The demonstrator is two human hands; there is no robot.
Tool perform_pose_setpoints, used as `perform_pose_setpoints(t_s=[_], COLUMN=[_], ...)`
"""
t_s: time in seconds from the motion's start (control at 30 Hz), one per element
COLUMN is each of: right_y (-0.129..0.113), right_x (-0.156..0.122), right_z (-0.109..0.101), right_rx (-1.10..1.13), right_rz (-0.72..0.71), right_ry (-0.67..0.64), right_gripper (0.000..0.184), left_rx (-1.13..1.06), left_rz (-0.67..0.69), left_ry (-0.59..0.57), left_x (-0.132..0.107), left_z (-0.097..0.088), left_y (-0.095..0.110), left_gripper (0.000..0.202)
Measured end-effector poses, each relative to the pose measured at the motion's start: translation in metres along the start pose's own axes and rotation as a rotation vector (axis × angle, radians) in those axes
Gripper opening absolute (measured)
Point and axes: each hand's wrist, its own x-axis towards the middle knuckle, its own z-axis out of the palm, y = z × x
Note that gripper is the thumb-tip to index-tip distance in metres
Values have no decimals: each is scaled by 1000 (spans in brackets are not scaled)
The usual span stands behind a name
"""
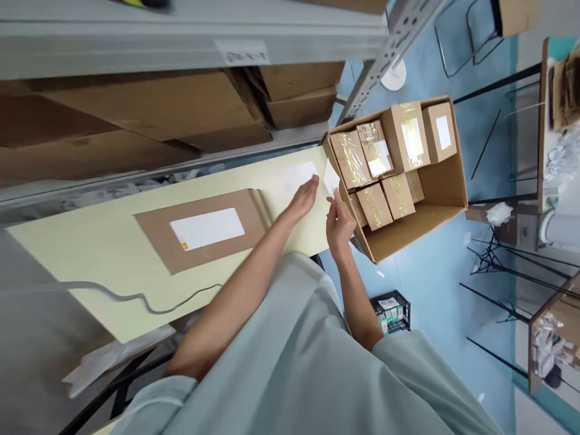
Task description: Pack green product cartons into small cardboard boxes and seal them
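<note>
My left hand [304, 199] is closed over the right end of the table. Its fingertips pinch the corner of a white label [296, 174], which looks faint against the pale tabletop. Just beside it, my right hand [341, 225] pinches a second white piece of paper [331, 177] by its lower edge, in front of the box wall. To the left lies a flat brown cardboard package [203, 257] bearing a white label [208, 229] with a small yellow mark at one corner. Whether the two white pieces are joined cannot be made out.
A large open carton [435, 187] at the table's right end holds several small taped boxes [399, 196]. Behind the pale table [104, 229] stands a metal shelf [136, 51] with cartons. A grey cable [145, 302] crosses the tabletop. A black crate [393, 311] sits on the floor.
</note>
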Motion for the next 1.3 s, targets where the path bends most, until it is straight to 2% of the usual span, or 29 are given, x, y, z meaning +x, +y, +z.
perform_pose_setpoints(t_s=[0.07, 0.1, 0.17, 0.27, 0.33, 0.4, 0.47, 0.57, 0.6, 0.67, 0.7, 0.77, 0.87, 0.97, 1.03, 1.07, 1.1, 1.2, 1.23, 1.3], right_y=[-10, -15, -24, -42, -58, -77, -97, -127, -136, -152, -159, -168, -176, -179, -181, -182, -183, -189, -192, -199], right_x=[-22, -32, -55, -89, -110, -125, -131, -124, -121, -117, -118, -126, -147, -166, -174, -177, -179, -184, -186, -190], right_z=[7, 11, 21, 39, 48, 54, 56, 53, 52, 51, 51, 55, 66, 78, 85, 87, 89, 90, 89, 86], right_rx=[-96, -122, -136, -107, -50, 26, 79, 107, 112, 112, 107, 99, 122, 146, 146, 141, 133, 120, 128, 169], right_rz=[-106, -152, -220, -287, -327, -346, -318, -240, -214, -163, -135, -82, -45, -78, -106, -117, -128, -186, -209, -229], right_ry=[-64, -109, -201, -336, -424, -479, -440, -351, -396, -594, -709, -873, -889, -768, -688, -666, -657, -674, -684, -708], right_gripper=[47, 44, 35, 25, 27, 32, 41, 56, 57, 55, 58, 64, 68, 67, 65, 65, 65, 65, 66, 67], left_rx=[-381, -506, -640, -712, -731, -717, -658, -530, -492, -461, -467, -492, -459, -326, -156, -58, 30, 132, 113, 41], left_rz=[11, 10, 5, -3, -11, -13, -12, 19, 39, 84, 101, 118, 83, 48, 129, 208, 304, 529, 553, 541], left_ry=[-24, -26, 27, 226, 344, 391, 392, 361, 336, 305, 320, 430, 649, 879, 1017, 1027, 981, 704, 654, 646], left_x=[-56, -84, -135, -190, -214, -232, -249, -275, -283, -296, -300, -305, -307, -315, -325, -331, -338, -354, -357, -362], left_z=[-11, -18, -36, -66, -90, -116, -141, -176, -185, -201, -208, -219, -229, -230, -225, -220, -214, -197, -193, -188], left_y=[3, 1, -8, -28, -42, -56, -69, -86, -90, -96, -98, -100, -103, -104, -101, -98, -95, -84, -81, -75], left_gripper=[101, 107, 99, 83, 74, 67, 62, 56, 54, 53, 53, 52, 46, 36, 29, 31, 34, 39, 39, 41])
